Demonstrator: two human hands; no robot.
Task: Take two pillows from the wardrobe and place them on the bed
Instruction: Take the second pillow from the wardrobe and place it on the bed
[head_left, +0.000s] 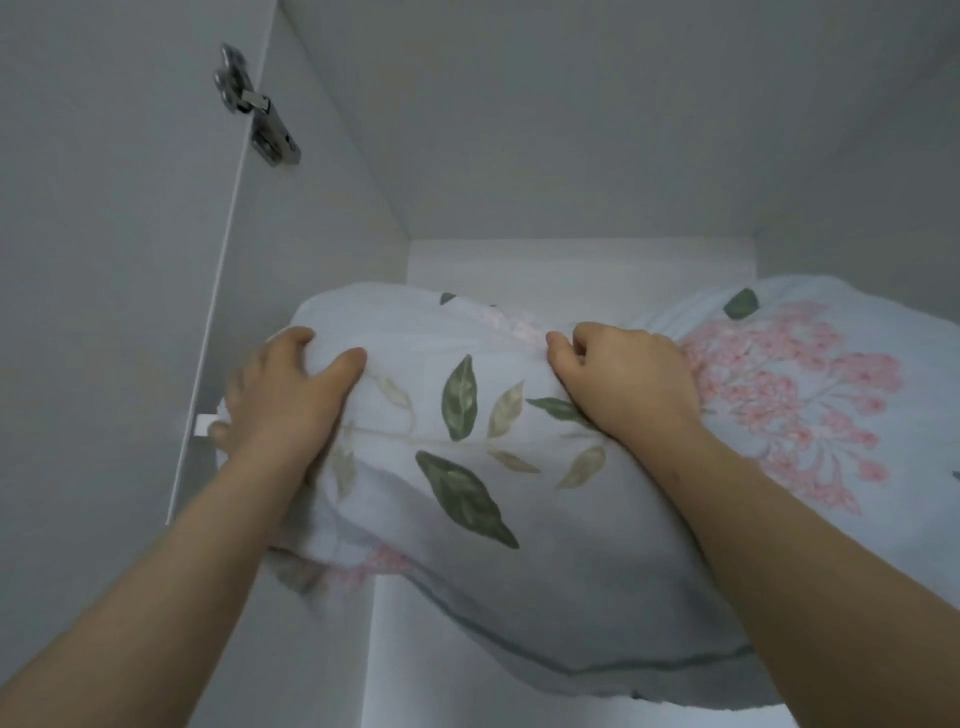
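Both hands (467, 384) clutch pillow (467, 467) inside wardrobe (571, 156), beside hinge (257, 106).

I am looking into a pale grey-white cabinet interior (571, 130), dimly and evenly lit. Its open door (104, 234) stands at left, with a metal hinge (257, 106) near the top. A flat white shelf (571, 262) shows at the back.

The head camera looks forward and slightly up, close into the wardrobe (519, 130) compartment.
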